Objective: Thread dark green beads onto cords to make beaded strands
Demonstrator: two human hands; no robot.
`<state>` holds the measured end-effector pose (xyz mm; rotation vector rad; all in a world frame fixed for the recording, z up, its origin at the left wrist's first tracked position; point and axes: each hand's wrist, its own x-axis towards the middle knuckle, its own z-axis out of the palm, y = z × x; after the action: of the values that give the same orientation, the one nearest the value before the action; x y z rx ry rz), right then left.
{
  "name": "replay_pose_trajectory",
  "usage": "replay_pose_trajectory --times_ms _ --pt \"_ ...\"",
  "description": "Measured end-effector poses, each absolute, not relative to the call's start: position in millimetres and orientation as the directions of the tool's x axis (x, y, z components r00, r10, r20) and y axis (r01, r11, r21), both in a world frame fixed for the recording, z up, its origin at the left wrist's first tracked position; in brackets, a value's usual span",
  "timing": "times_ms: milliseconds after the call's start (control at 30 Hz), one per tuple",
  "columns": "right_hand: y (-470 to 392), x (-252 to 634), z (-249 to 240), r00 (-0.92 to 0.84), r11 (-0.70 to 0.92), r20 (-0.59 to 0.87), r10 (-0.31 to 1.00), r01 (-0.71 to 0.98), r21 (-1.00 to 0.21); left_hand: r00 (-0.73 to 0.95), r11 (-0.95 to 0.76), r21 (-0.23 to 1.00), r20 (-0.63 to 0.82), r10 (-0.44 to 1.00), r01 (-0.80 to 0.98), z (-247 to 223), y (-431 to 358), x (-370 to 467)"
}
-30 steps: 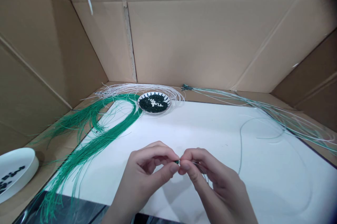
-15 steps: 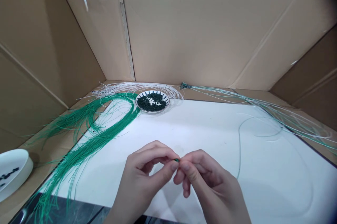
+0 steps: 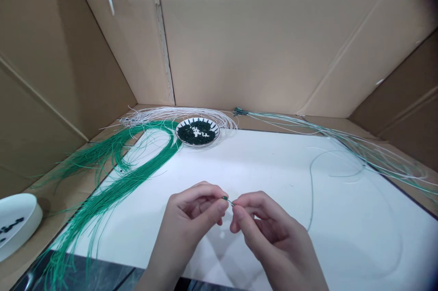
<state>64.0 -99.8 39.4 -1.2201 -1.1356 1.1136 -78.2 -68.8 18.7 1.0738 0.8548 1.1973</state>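
Over the front middle of the white board, my left hand pinches a tiny dark green piece between thumb and index finger. A short, thin strand runs from that piece to the fingertips of my right hand, which are closed on it. The fingertips of the two hands are slightly apart. A pale greenish strand curves over the board beyond my right hand. Whether it joins the held strand is hidden behind the hand.
A patterned dish of dark beads stands at the back. Left of it lie green strands, with white strands behind. A bundled set of strands stretches along the back right. A white bowl sits far left. Cardboard walls surround the board.
My fingertips have moved apart, and a short length of strand now shows between them. The green piece has shifted slightly up and left with my left fingertips.
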Motion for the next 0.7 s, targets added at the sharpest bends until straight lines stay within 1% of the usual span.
replay_pose_trajectory --times_ms 133,200,267,400,467,600,700 --pt "-98.3 62.3 36.1 0.150 0.081 0.098 0.984 0.115 -0.990 0.192 0.046 0.953 0.013 0.981 -0.300 18.8 -68.1 -76.2" --pt "-97.9 61.5 34.0 0.155 0.092 0.116 0.981 0.154 -0.984 0.198 0.053 0.949 0.010 0.980 -0.312 19.4 -67.3 -75.3" --pt "-98.0 60.7 32.7 0.159 0.083 0.104 0.982 0.137 -0.987 0.206 0.067 0.944 0.001 0.979 -0.323 20.0 -66.6 -74.9" --pt "-96.6 61.3 31.5 0.135 0.093 0.093 0.986 0.005 -0.996 0.229 0.082 0.946 -0.009 0.973 -0.313 19.7 -65.2 -75.3" --pt "-94.3 62.7 30.6 0.103 0.083 0.079 0.992 -0.032 -0.996 0.232 0.097 0.948 -0.025 0.972 -0.303 18.4 -64.1 -76.1" --pt "-89.7 65.0 29.4 0.128 0.035 0.030 0.991 -0.036 -0.999 0.117 0.127 0.952 -0.098 0.988 -0.279 15.1 -60.1 -79.3" --pt "-89.1 66.2 30.1 0.151 0.005 0.005 0.989 0.001 -1.000 0.121 0.119 0.958 -0.090 0.989 -0.260 15.3 -57.6 -82.0"
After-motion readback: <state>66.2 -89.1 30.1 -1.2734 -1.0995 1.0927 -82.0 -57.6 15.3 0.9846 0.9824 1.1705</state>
